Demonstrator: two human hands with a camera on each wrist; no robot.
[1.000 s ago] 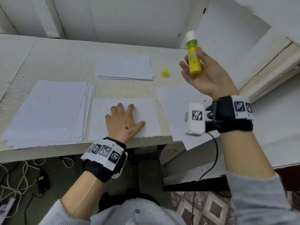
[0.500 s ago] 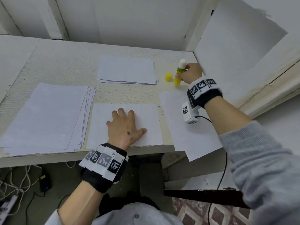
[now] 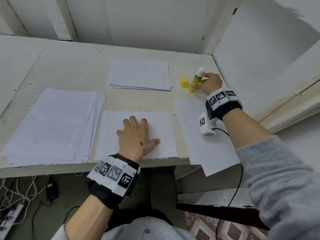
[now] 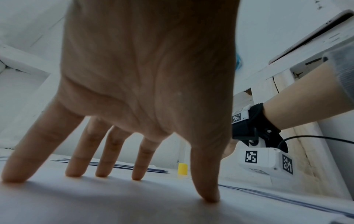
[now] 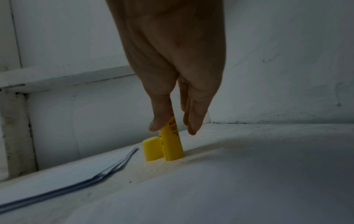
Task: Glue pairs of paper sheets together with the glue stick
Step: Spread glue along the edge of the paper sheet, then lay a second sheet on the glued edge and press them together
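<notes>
My left hand (image 3: 136, 134) lies flat with spread fingers (image 4: 103, 166) on a single white sheet (image 3: 164, 129) at the table's front edge. The glue stick (image 3: 195, 81) is yellow and green, uncapped, with its white glue end up. It stands slightly tilted on the table at the back right. My right hand (image 3: 202, 83) pinches it between thumb and fingers (image 5: 192, 121); the stick's base (image 5: 172, 150) touches the table. Its yellow cap (image 3: 184, 82) stands just left of it, also seen as a cap (image 5: 152, 150) beside the stick.
A thick paper stack (image 3: 52, 125) lies at the left, a smaller stack (image 3: 138, 73) at the back centre. Another loose sheet (image 3: 199, 148) lies at the right and overhangs the table's front edge (image 3: 155, 164). A white wall panel (image 3: 259, 49) rises close behind my right hand.
My right hand brought the glue stick down from mid-air and stood it on the table next to the cap. My left hand stayed on the sheet.
</notes>
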